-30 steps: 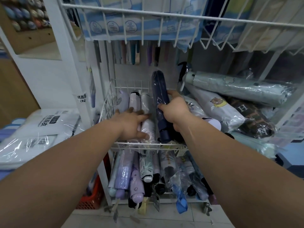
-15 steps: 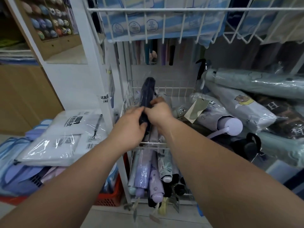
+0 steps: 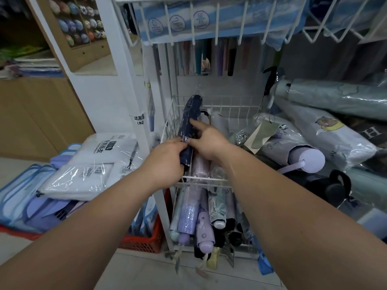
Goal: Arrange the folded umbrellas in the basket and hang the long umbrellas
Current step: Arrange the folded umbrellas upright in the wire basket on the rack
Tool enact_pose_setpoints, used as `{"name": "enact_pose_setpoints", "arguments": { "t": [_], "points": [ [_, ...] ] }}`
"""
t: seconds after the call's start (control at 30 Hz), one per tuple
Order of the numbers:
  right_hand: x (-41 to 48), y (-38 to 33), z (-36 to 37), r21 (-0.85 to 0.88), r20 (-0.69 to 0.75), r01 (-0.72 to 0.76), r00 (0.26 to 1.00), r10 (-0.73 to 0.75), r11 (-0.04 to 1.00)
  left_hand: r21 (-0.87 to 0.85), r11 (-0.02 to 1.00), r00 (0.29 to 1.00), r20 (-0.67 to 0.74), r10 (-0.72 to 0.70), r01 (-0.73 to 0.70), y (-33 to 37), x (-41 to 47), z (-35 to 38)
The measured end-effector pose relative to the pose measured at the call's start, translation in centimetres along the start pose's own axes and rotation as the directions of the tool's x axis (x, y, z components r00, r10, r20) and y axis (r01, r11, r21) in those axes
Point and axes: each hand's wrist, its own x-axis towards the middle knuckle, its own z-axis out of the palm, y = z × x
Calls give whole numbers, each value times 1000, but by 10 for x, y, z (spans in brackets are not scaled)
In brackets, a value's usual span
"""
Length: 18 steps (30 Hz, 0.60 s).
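Note:
A navy folded umbrella in a clear plastic sleeve stands tilted at the left side of the white wire basket. My left hand grips its lower end. My right hand holds it from the right, index finger stretched up along the sleeve. Pale lilac and grey folded umbrellas lie in the basket beside it. A lower wire basket holds several more folded umbrellas. Long umbrella handles hang in a row behind the basket.
Wrapped umbrellas are piled to the right, one with a lilac handle. A white rack post stands to the left. Packaged raincoats are stacked at left above a red crate. An upper wire shelf hangs overhead.
My right hand carried the navy umbrella from the basket's middle to its left side. My left hand left the pale umbrellas and took hold of its lower end. The view panned left.

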Motion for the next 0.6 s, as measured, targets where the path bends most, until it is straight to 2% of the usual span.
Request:
{"name": "enact_pose_setpoints", "arguments": {
  "t": [0.07,0.23,0.4,0.6],
  "points": [
    [-4,3,-1,-39,13,28,1000,-28,999,-8,1000,1000,11,5,-5,-1,0,-1],
    [-15,4,-4,83,40,17,999,-20,996,-123,990,996,-45,-72,66,-3,2,1],
    [-17,-4,-9,262,-18,33,999,-30,964,-395,918,994,-80,-77,40,-4,-5,8],
    [-25,-1,-12,468,-12,-23,999,33,883,-281,960,998,-54,-24,8,-6,-6,5]
  ]
}}
